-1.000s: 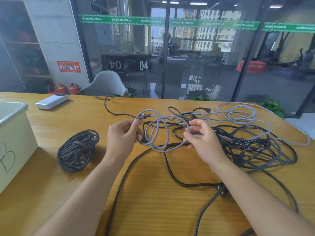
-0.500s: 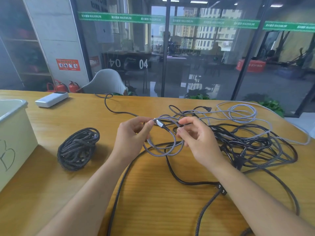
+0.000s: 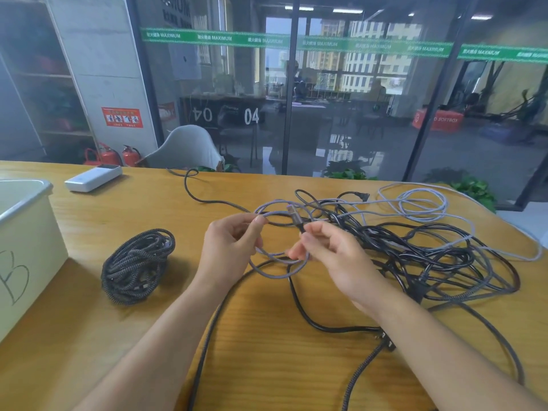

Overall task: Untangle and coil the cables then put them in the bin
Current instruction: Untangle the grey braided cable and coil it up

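A wooden table [image 3: 89, 292] fills the foreground. Behind it stands a grey chair [image 3: 186, 149] before a glass wall [image 3: 341, 99] crossed by a green strip [image 3: 296, 41] and marked "04". Left of the glass rise a concrete pillar [image 3: 100, 69] with a red sign [image 3: 122, 117], two fire extinguishers [image 3: 118, 155] at its foot, and shelves [image 3: 38, 84]. Plants [image 3: 471, 188] sit low by the glass. Ceiling lights [image 3: 299, 8] glow beyond.
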### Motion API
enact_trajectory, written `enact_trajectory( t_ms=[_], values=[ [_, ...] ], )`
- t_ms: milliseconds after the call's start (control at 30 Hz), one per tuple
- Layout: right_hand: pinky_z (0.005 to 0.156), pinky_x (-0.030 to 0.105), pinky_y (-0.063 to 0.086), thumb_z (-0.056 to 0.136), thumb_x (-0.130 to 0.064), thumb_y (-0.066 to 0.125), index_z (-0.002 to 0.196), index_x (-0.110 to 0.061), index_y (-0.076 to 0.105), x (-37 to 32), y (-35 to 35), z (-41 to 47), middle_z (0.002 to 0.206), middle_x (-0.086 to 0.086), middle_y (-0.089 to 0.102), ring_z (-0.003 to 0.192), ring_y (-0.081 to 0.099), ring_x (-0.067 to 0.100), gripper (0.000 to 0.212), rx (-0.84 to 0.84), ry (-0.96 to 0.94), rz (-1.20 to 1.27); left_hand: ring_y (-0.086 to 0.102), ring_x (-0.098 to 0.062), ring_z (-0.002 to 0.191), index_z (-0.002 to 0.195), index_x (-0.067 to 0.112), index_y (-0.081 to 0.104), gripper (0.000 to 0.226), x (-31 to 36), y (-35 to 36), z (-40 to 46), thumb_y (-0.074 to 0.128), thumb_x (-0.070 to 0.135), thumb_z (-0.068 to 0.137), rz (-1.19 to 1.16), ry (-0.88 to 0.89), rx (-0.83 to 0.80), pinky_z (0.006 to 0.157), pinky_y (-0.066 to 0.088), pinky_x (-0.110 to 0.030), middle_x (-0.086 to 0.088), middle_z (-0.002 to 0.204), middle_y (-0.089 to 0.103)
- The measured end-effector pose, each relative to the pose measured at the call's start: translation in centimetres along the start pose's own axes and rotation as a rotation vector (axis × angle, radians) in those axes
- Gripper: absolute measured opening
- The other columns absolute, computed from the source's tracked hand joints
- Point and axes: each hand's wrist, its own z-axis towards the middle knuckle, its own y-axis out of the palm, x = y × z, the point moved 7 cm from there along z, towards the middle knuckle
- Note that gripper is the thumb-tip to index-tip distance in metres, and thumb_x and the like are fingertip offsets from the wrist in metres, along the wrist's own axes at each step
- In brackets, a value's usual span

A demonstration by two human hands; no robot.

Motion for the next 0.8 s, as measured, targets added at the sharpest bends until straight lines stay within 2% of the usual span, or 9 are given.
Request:
enact_trajectory(
  t_ms=[67, 167, 267, 367, 433, 533, 600, 700, 800],
  values=[
    [0.094, 0.034, 0.055, 0.106, -0.034, 0.049, 0.098, -0.008, 0.059, -0.8, 0.1, -0.3, 0.078, 0.002, 0.070, 0.095, 0.075, 0.024, 0.029, -0.067, 0.053, 0.245, 0.059, -0.012, 0.061, 0.091, 0.021, 0.080, 0.020, -0.5, -0.4, 0.2, 0.067, 0.032, 0.101, -0.012, -0.038, 0.014, 0.064, 0.050, -0.032, -0.001, 0.069, 0.071],
    [0.086, 0.035, 0.056, 0.107, -0.041, 0.045, 0.084, -0.010, 0.057, -1.1, 1.3, -0.8, 0.068, 0.004, 0.057, 0.075, 0.066, 0.023, 0.040, -0.209, 0.105, 0.290, 0.064, -0.009, 0.062, 0.093, 0.021, 0.080, 0.017, -0.7, 0.2, 0.1, 0.069, 0.033, 0.099, 0.004, -0.058, -0.042, 0.065, 0.050, -0.028, 0.002, 0.073, 0.073],
    [0.081, 0.038, 0.055, 0.107, -0.030, 0.052, 0.091, -0.008, 0.067, -1.5, 2.1, -0.9, 0.068, 0.003, 0.046, 0.069, 0.053, 0.022, 0.031, -0.295, 0.122, 0.575, 0.065, -0.009, 0.063, 0.093, 0.024, 0.081, 0.014, -0.5, 1.2, -0.2, 0.070, 0.031, 0.098, 0.000, -0.056, -0.090, 0.064, 0.051, -0.029, 0.002, 0.077, 0.075],
    [0.076, 0.036, 0.055, 0.099, -0.022, 0.055, 0.105, -0.008, 0.072, -2.7, 1.7, -0.8, 0.074, 0.003, 0.050, 0.068, 0.054, 0.020, 0.023, -0.302, 0.029, 0.733, 0.068, -0.011, 0.069, 0.093, 0.025, 0.080, 0.019, 0.1, 1.4, -0.3, 0.067, 0.037, 0.099, 0.017, -0.038, -0.125, 0.067, 0.053, -0.031, 0.001, 0.078, 0.076],
    [0.068, 0.031, 0.051, 0.097, -0.024, 0.060, 0.109, -0.013, 0.073, -3.0, 1.3, -0.9, 0.079, 0.004, 0.057, 0.064, 0.053, 0.018, 0.021, -0.274, -0.043, 0.695, 0.071, -0.011, 0.079, 0.102, 0.028, 0.079, 0.018, 0.6, 1.6, -0.4, 0.064, 0.036, 0.101, 0.050, 0.000, -0.135, 0.073, 0.057, -0.032, 0.001, 0.083, 0.077],
    [0.056, 0.023, 0.041, 0.094, -0.026, 0.068, 0.106, -0.013, 0.071, -2.8, 0.8, -0.9, 0.078, 0.004, 0.064, 0.054, 0.050, 0.016, 0.017, -0.137, -0.110, 0.508, 0.071, -0.008, 0.104, 0.130, 0.030, 0.068, 0.028, 2.0, 1.6, -0.7, 0.060, 0.021, 0.105, -0.001, 0.114, -0.084, 0.088, 0.057, -0.025, 0.008, 0.114, 0.075],
    [0.049, 0.021, 0.037, 0.092, -0.024, 0.067, 0.106, -0.010, 0.070, -2.7, 0.5, -0.9, 0.076, 0.007, 0.067, 0.051, 0.048, 0.016, 0.021, -0.047, -0.132, 0.411, 0.067, -0.008, 0.115, 0.132, 0.026, 0.068, 0.028, 3.7, 1.6, -1.1, 0.052, 0.024, 0.109, -0.042, 0.195, -0.067, 0.093, 0.052, -0.022, 0.008, 0.123, 0.073],
    [0.046, 0.022, 0.035, 0.092, -0.026, 0.065, 0.111, -0.012, 0.074, -2.7, 0.8, -0.9, 0.076, 0.009, 0.068, 0.051, 0.047, 0.016, 0.025, -0.036, -0.143, 0.305, 0.070, -0.007, 0.109, 0.121, 0.022, 0.075, 0.046, 5.2, 2.8, -2.2, 0.034, 0.038, 0.111, -0.204, 0.107, -0.228, 0.092, 0.047, -0.014, -0.001, 0.110, 0.078],
    [0.048, 0.022, 0.037, 0.095, -0.026, 0.067, 0.117, -0.008, 0.073, -2.3, 1.4, -0.9, 0.075, 0.006, 0.069, 0.052, 0.049, 0.015, 0.030, -0.055, -0.141, 0.243, 0.068, -0.015, 0.082, 0.124, 0.017, 0.075, 0.058, 5.6, 4.4, -3.2, 0.025, 0.045, 0.112, -0.316, 0.032, -0.394, 0.092, 0.048, -0.024, -0.028, 0.080, 0.065]
  ],
)
